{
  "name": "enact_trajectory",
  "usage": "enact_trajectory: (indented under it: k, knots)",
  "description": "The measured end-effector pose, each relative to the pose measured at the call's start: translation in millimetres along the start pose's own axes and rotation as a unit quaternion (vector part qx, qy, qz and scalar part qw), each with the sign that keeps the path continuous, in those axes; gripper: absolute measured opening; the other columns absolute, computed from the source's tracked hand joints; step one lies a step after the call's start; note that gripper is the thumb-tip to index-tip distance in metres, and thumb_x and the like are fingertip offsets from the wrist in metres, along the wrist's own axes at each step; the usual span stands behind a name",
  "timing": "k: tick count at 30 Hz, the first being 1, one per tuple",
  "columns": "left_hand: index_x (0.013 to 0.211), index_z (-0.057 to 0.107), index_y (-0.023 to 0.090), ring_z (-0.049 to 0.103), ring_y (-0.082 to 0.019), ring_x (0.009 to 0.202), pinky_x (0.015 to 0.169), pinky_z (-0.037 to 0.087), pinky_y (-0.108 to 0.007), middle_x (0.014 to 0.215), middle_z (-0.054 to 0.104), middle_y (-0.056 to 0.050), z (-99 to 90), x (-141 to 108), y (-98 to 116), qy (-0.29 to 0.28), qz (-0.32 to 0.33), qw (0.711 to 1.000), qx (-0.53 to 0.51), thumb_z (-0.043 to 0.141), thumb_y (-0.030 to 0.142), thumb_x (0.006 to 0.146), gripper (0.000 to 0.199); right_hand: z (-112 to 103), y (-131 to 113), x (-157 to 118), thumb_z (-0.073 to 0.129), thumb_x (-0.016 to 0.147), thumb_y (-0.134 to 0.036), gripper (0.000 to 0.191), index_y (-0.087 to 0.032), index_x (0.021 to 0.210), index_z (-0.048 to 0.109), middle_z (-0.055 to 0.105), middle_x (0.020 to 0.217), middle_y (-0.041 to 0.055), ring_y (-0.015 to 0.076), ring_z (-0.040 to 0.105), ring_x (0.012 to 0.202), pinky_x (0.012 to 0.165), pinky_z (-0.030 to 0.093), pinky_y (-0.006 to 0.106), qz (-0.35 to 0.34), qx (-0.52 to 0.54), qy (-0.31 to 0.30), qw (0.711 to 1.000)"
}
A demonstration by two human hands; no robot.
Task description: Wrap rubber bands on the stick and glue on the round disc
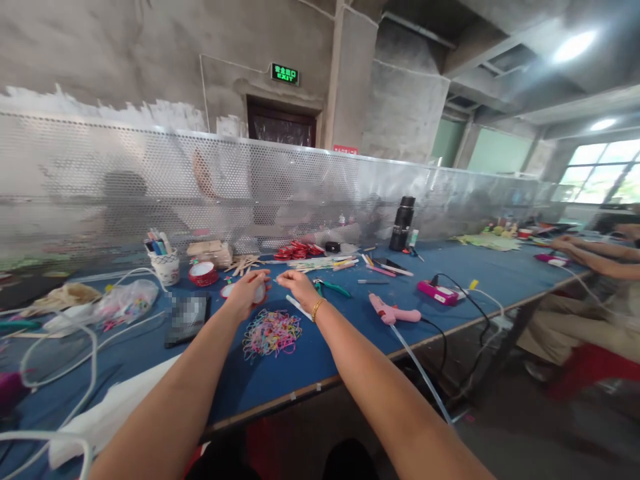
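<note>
My left hand (pixel 246 295) is closed round a pale round thing (pixel 259 292), which looks like a small roll or disc; its kind does not show clearly. Close beside it, my right hand (pixel 299 289), with a gold bracelet (pixel 317 308) at the wrist, has its fingertips pinched together; whatever they hold is too small to make out. Just below both hands lies a loose pile of colourful elastic loops (pixel 273 333). Teal-handled pliers (pixel 334 289) rest right of my right hand, and a pale pen-like stick (pixel 299 307) lies partly under its wrist.
A pink glue gun (pixel 393 312) with a long clear stick lies near the front edge, its cable running off the table. Left are a dark phone (pixel 187 320), a pen cup (pixel 165 267) and a red-rimmed roll (pixel 203 273). A black bottle (pixel 402 225) stands behind; another person's hands (pixel 565 243) are far right.
</note>
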State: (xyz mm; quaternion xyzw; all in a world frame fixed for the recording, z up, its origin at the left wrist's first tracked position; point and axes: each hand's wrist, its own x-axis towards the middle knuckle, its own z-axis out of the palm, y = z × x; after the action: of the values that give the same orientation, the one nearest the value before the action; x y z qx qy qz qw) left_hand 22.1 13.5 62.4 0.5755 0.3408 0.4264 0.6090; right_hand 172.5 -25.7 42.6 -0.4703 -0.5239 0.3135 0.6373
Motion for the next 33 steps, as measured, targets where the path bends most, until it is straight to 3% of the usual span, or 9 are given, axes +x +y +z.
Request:
enact_trajectory:
  k: [4, 11, 18, 22, 27, 33]
  knots:
    - [0.096, 0.067, 0.023, 0.064, -0.017, 0.072, 0.052, 0.051, -0.024, 0.093, 0.067, -0.006, 4.2, -4.4, -3.0, -0.027, -0.005, 0.998, 0.063, 0.071, 0.039, 0.071, 0.029, -4.7, 5.3, -7.1, 0.067, 0.064, -0.038, 0.021, -0.019, 0.070, 0.061, 0.056, 0.065, -0.0054, 0.0095, 0.046, 0.064, 0.067, 0.036, 0.025, -0.008, 0.026, -0.028, 0.999]
    - [0.083, 0.061, 0.019, 0.063, -0.015, 0.067, 0.051, 0.049, -0.022, 0.073, 0.062, -0.001, 7.3, -7.2, -6.2, -0.084, 0.009, 0.992, 0.097, 0.076, 0.046, 0.062, 0.037, -8.1, 3.4, -15.7, 0.067, 0.065, -0.040, 0.023, -0.019, 0.073, 0.061, 0.059, 0.070, -0.0037, 0.0106, 0.049, 0.068, 0.070, 0.037, 0.026, -0.020, 0.019, -0.025, 0.999]
    - [0.082, 0.055, 0.020, 0.065, -0.017, 0.077, 0.057, 0.053, -0.024, 0.081, 0.061, -0.001, 6.1, -11.0, 0.3, -0.131, -0.011, 0.987, 0.096, 0.079, 0.043, 0.059, 0.040, -9.8, -0.4, -14.7, 0.064, 0.061, -0.034, 0.017, -0.020, 0.068, 0.060, 0.058, 0.067, -0.0039, 0.0114, 0.048, 0.067, 0.067, 0.035, 0.026, 0.009, 0.040, -0.007, 0.999]
    - [0.079, 0.051, 0.019, 0.066, -0.018, 0.078, 0.058, 0.054, -0.027, 0.090, 0.064, -0.004, 4.9, -10.4, 2.3, -0.105, -0.017, 0.989, 0.103, 0.076, 0.040, 0.063, 0.036, -13.9, -4.7, -14.0, 0.060, 0.058, -0.032, 0.015, -0.020, 0.067, 0.058, 0.062, 0.073, -0.0022, 0.0124, 0.050, 0.068, 0.061, 0.032, 0.024, 0.065, 0.105, 0.016, 0.992]
    - [0.077, 0.048, 0.018, 0.066, -0.016, 0.074, 0.056, 0.054, -0.026, 0.096, 0.065, -0.005, 2.6, -6.3, 1.8, -0.063, -0.018, 0.993, 0.100, 0.073, 0.034, 0.068, 0.031, -15.9, -11.1, -16.9, 0.063, 0.058, -0.032, 0.019, -0.020, 0.072, 0.057, 0.065, 0.080, -0.0011, 0.0134, 0.053, 0.071, 0.061, 0.035, 0.024, 0.076, 0.169, -0.016, 0.983]
    - [0.077, 0.053, 0.019, 0.065, -0.017, 0.070, 0.054, 0.053, -0.025, 0.077, 0.064, -0.002, 2.5, -5.8, 2.4, -0.060, -0.008, 0.994, 0.093, 0.076, 0.034, 0.065, 0.030, -15.6, -6.5, -17.7, 0.062, 0.067, -0.038, 0.021, -0.019, 0.060, 0.060, 0.062, 0.065, -0.0003, 0.0132, 0.052, 0.064, 0.063, 0.037, 0.026, 0.020, 0.021, -0.074, 0.997]
